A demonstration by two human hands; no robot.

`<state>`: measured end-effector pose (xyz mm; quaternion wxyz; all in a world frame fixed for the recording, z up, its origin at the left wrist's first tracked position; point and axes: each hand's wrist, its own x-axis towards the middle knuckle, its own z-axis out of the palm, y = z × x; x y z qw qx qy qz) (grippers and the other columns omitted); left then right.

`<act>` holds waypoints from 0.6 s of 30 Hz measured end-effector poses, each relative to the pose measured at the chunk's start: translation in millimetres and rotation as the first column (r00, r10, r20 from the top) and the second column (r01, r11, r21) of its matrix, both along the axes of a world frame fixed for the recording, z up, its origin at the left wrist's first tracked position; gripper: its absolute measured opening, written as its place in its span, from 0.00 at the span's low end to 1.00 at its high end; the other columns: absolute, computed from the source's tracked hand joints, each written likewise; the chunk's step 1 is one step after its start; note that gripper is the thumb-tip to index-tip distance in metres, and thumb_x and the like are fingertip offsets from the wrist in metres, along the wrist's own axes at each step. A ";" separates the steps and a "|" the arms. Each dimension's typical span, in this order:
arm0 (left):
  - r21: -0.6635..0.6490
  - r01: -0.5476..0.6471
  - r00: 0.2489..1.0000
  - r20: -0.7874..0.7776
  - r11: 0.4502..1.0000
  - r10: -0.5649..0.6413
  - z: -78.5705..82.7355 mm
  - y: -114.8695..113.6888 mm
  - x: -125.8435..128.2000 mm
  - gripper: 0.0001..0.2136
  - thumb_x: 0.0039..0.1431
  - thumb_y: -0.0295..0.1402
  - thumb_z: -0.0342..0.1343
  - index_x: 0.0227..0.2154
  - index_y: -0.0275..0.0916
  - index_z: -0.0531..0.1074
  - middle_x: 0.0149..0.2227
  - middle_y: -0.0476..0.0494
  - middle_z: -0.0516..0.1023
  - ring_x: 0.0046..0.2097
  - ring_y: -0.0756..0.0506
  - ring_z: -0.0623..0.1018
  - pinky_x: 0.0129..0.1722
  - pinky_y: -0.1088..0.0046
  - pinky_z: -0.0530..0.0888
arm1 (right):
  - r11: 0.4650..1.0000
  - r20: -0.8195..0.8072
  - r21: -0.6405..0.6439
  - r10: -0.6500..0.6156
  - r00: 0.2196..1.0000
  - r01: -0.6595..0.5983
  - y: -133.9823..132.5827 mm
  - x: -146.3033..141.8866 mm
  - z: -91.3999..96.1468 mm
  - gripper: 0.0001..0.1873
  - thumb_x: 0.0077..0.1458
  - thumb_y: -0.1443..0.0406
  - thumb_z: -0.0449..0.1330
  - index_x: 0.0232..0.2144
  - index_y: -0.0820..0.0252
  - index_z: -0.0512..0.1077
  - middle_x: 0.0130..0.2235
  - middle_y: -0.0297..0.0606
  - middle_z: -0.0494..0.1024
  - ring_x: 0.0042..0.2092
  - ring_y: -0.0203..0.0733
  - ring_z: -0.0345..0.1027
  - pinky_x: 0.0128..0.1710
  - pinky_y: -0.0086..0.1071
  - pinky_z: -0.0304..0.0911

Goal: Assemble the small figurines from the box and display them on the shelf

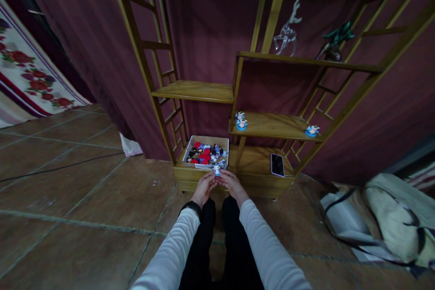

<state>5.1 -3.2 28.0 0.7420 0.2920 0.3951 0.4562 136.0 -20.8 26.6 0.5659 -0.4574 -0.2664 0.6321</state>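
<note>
My left hand (205,186) and my right hand (231,182) meet in front of the wooden shelf unit's (265,124) bottom board. Together their fingertips pinch a small blue and white figurine (216,170). Just behind it sits a white box (205,152) filled with several small red, black and blue figurines. Two like figurines (241,120) stand on the left of the middle shelf, and another figurine (311,131) stands at its right end.
A phone (277,164) lies flat on the bottom board to the right. A clear glass deer (287,31) and a dark green ornament (336,41) stand on the top shelf. A bag (390,222) lies on the tiled floor at right. A black cable (68,165) crosses the floor at left.
</note>
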 end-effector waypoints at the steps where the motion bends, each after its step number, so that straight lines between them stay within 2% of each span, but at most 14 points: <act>1: 0.004 0.003 1.000 0.001 1.000 -0.003 0.3 -0.4 0.2 0.10 0.45 0.33 0.63 0.32 0.36 0.74 0.26 0.44 0.77 0.28 0.51 0.76 0.30 0.77 0.70 | 1.000 -0.001 -0.001 -0.003 1.000 0.003 0.2 0.6 -0.1 0.22 0.36 0.58 0.67 0.37 0.59 0.73 0.30 0.37 0.78 0.32 0.38 0.72 0.36 0.32 0.64; 8: 0.065 0.060 0.996 -0.076 0.996 -0.055 3.9 -2.5 3.5 0.16 0.45 0.45 0.61 0.23 0.34 0.73 0.22 0.44 0.75 0.24 0.52 0.73 0.25 0.78 0.67 | 1.000 0.009 0.021 -0.017 1.000 0.017 -3.1 6.6 3.0 0.17 0.37 0.55 0.67 0.29 0.60 0.74 0.24 0.32 0.75 0.24 0.31 0.66 0.29 0.27 0.62; 14: 0.080 0.051 0.997 -0.064 0.995 -0.046 9.9 -8.7 9.2 0.14 0.45 0.42 0.62 0.25 0.34 0.73 0.22 0.45 0.75 0.24 0.52 0.73 0.25 0.79 0.66 | 0.997 0.019 0.069 -0.027 0.999 0.026 -9.3 11.2 6.2 0.18 0.37 0.54 0.66 0.27 0.61 0.73 0.24 0.32 0.75 0.24 0.31 0.65 0.28 0.27 0.61; 18: 0.076 0.014 1.000 -0.019 0.997 -0.013 15.4 -15.8 15.7 0.12 0.43 0.36 0.64 0.30 0.34 0.73 0.25 0.45 0.77 0.26 0.51 0.75 0.28 0.77 0.68 | 0.995 -0.021 0.093 -0.033 0.999 0.035 -13.1 13.6 7.1 0.19 0.38 0.54 0.66 0.30 0.61 0.73 0.26 0.35 0.76 0.27 0.34 0.69 0.32 0.29 0.64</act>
